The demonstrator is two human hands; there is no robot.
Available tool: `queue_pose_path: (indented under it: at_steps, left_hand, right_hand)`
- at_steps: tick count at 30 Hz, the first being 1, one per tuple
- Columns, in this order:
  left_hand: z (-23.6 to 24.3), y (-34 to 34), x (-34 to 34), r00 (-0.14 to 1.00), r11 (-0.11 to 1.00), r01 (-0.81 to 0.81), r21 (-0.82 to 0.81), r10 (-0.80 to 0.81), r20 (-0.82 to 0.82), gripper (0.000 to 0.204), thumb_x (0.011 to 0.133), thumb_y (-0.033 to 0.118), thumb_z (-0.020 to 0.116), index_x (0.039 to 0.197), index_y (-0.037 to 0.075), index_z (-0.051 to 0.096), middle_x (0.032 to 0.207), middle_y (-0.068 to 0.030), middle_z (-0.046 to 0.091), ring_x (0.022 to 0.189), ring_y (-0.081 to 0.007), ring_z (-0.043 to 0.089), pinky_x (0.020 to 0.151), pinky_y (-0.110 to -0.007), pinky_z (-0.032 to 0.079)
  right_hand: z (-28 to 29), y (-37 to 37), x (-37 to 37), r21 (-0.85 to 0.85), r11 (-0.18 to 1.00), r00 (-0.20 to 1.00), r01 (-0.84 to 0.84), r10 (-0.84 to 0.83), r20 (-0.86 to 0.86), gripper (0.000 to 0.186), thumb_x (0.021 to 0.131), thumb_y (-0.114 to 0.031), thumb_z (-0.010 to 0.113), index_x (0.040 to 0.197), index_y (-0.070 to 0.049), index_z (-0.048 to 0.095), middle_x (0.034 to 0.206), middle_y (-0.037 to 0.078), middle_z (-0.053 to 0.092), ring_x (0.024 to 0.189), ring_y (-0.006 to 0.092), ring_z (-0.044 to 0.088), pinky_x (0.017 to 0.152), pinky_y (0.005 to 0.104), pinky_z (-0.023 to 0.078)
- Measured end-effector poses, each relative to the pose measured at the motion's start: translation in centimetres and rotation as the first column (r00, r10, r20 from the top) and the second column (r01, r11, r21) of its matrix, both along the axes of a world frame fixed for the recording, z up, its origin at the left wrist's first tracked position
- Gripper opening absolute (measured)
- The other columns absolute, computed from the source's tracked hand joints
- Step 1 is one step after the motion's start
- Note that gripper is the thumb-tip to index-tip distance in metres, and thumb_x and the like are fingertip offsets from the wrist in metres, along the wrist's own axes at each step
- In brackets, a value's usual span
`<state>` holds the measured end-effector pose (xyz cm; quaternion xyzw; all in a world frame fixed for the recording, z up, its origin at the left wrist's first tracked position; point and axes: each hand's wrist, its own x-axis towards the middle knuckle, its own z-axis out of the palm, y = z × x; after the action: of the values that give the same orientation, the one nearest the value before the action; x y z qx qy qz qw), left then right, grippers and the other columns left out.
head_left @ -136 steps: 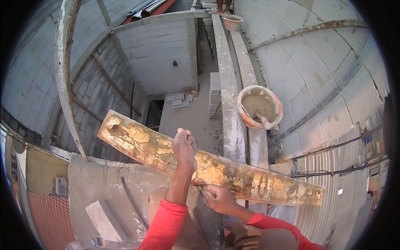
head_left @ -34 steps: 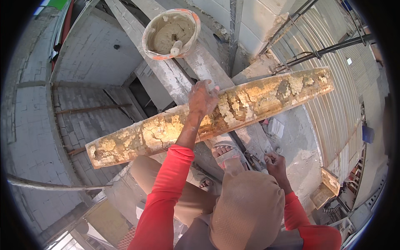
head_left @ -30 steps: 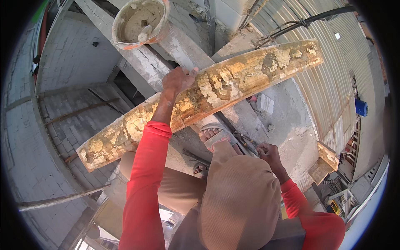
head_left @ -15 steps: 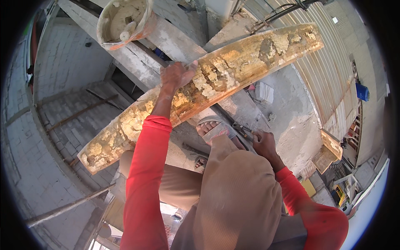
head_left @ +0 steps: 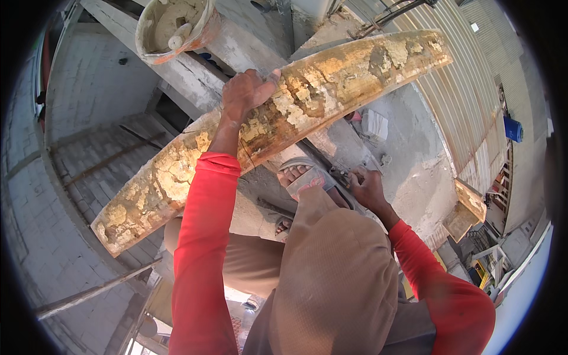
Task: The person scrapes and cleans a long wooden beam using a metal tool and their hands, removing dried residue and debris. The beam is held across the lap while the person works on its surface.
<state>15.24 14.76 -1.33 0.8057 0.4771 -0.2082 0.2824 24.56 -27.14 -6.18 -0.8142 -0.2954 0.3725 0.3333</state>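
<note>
My left hand grips the upper edge of a long, narrow board crusted with yellowish, flaking plaster, which slants across the view above my legs and feet. My right hand is lower right, beside my sandaled foot, with its fingers curled at a small dark metal piece by the beam; what they hold I cannot make out. Above the board, an orange-and-white bucket of grey mortar, with a handle sticking out of it, stands on a concrete beam.
Grey block walls drop to a lower level at left. A wooden strip crosses at lower left. Dark bars run at top right, beside corrugated sheets. A smaller crusted board and a blue container are at right.
The view has turned down toward my legs since the oldest frame. My right hand left the board and moved down by my foot. Lately it has shifted up and left; my left hand still grips the board.
</note>
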Motion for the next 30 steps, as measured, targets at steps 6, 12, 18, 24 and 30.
queue_pose_path:
  at_steps: [6, 12, 18, 24, 30]
  left_hand:
    - [-0.3, -0.4, -0.2, 0.999, 0.998, -0.004, 0.071, 0.001, 0.040, 0.090, 0.101, 0.076, 0.046, 0.128, -0.004, 0.075, 0.130, -0.0275, 0.076, 0.128, -0.0427, 0.070, 0.109, -0.049, 0.053]
    - [-0.1, -0.5, -0.3, 1.000, 0.998, 0.018, 0.066, -0.019, 0.013, 0.089, 0.101, 0.077, 0.046, 0.129, -0.003, 0.075, 0.125, -0.0270, 0.077, 0.123, -0.0420, 0.072, 0.108, -0.049, 0.054]
    - [-0.6, -0.1, 0.4, 0.999, 1.000, -0.026, 0.010, 0.026, -0.035, 0.089, 0.100, 0.079, 0.047, 0.123, -0.001, 0.079, 0.119, -0.0272, 0.078, 0.120, -0.0429, 0.074, 0.104, -0.050, 0.056]
    - [-1.0, 0.1, 0.2, 0.997, 0.996, -0.057, -0.070, 0.053, -0.049, 0.083, 0.099, 0.080, 0.050, 0.124, 0.008, 0.082, 0.118, -0.0272, 0.079, 0.119, -0.0450, 0.073, 0.106, -0.051, 0.055]
    - [-0.3, 0.1, 0.2, 0.998, 0.997, -0.050, -0.056, 0.048, -0.030, 0.084, 0.098, 0.081, 0.050, 0.129, 0.010, 0.081, 0.117, -0.0263, 0.079, 0.118, -0.0449, 0.074, 0.106, -0.051, 0.055]
  right_hand:
    - [-5.3, 10.0, -0.2, 0.040, 0.994, 0.992, 0.098, -0.101, 0.078, 0.013, 0.095, -0.007, 0.067, 0.092, 0.003, 0.076, 0.067, 0.019, 0.064, 0.059, 0.0166, 0.059, 0.060, 0.0396, 0.048]
    - [-6.4, 15.1, -0.2, 0.003, 0.922, 0.865, 0.386, -0.361, -0.349, 0.017, 0.092, -0.006, 0.072, 0.096, 0.009, 0.077, 0.074, 0.008, 0.073, 0.064, 0.0125, 0.064, 0.061, 0.0345, 0.051]
    - [-5.4, 13.6, 2.7, 0.000, 0.959, 0.821, 0.285, -0.244, -0.517, 0.018, 0.094, -0.007, 0.072, 0.101, 0.008, 0.079, 0.077, 0.009, 0.075, 0.066, 0.0122, 0.067, 0.059, 0.0315, 0.053]
    - [-4.5, 14.5, 4.2, 0.150, 0.945, 0.877, 0.291, -0.200, -0.437, 0.019, 0.103, -0.006, 0.064, 0.106, 0.008, 0.076, 0.086, 0.012, 0.076, 0.078, 0.0155, 0.074, 0.065, 0.0310, 0.060]
    - [-3.6, 13.6, 5.3, -0.148, 0.913, 0.529, 0.379, -0.345, -0.775, 0.018, 0.104, -0.005, 0.064, 0.113, 0.007, 0.074, 0.093, 0.014, 0.077, 0.075, 0.0199, 0.075, 0.064, 0.0316, 0.062]
